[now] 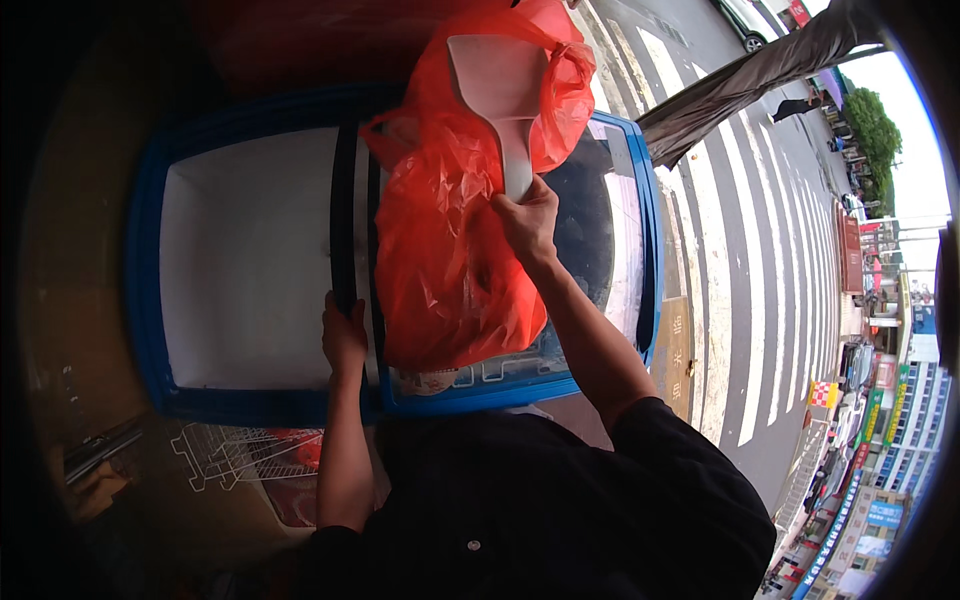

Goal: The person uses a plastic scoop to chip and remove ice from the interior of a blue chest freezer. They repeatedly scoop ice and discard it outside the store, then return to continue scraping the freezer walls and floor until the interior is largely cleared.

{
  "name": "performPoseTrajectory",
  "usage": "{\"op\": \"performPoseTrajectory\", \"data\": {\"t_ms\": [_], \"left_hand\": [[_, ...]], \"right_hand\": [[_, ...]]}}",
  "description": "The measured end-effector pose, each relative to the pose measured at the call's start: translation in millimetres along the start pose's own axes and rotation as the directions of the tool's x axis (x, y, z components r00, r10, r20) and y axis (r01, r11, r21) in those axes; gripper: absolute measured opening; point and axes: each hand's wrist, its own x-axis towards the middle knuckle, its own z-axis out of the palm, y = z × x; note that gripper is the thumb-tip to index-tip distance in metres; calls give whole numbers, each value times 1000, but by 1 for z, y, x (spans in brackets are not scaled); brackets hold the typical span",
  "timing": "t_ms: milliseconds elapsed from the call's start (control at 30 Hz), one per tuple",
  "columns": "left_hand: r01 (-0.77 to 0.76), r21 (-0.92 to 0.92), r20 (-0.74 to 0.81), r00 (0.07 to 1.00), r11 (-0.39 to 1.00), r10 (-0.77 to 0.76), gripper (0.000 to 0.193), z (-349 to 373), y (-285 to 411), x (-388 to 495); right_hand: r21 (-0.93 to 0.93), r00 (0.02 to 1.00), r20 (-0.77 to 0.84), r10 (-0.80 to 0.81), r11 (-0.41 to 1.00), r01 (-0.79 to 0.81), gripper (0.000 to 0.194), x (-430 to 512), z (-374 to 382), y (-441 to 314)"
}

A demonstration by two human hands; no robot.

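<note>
A chest freezer (142, 300) with a blue rim stands before me, its left half open onto a white inner wall (247, 270). My left hand (346, 339) grips the dark edge strip of the sliding lid (344, 217) near the freezer's middle. My right hand (529, 222) holds the handle of a pale plastic scoop (501, 79), its flat blade pointing away from me. Beneath the scoop, red plastic bags (450, 300) rest on the glass top (585, 225) over the right half. What the bags hold is hidden.
Below the freezer's near left side is a white wire basket (240, 454) with red plastic by it. A dark cloth-wrapped pole (757, 75) slants past the far right corner. Beyond the right end lies a street with a striped crossing (742, 300) and a person (795, 107) farther off.
</note>
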Motion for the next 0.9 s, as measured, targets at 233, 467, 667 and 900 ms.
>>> {"op": "performPoseTrajectory", "data": {"t_ms": [233, 467, 667, 900], "left_hand": [[5, 76, 75, 997, 997, -11, 52, -18, -16, 8], [-12, -92, 29, 999, 996, 15, 41, -74, -57, 41], [180, -561, 181, 979, 808, -92, 44, -49, -71, 41], [197, -589, 220, 972, 783, -79, 53, 14, -9, 1]], "right_hand": [[11, 999, 50, -11, 1000, 10, 17, -8, -29, -26], [-34, 995, 92, 30, 999, -27, 20, -27, -50, -25], [61, 994, 58, 92, 994, -95, 18, -31, -58, -35], [304, 987, 90, 136, 940, -157, 29, -20, -77, -71]]}}
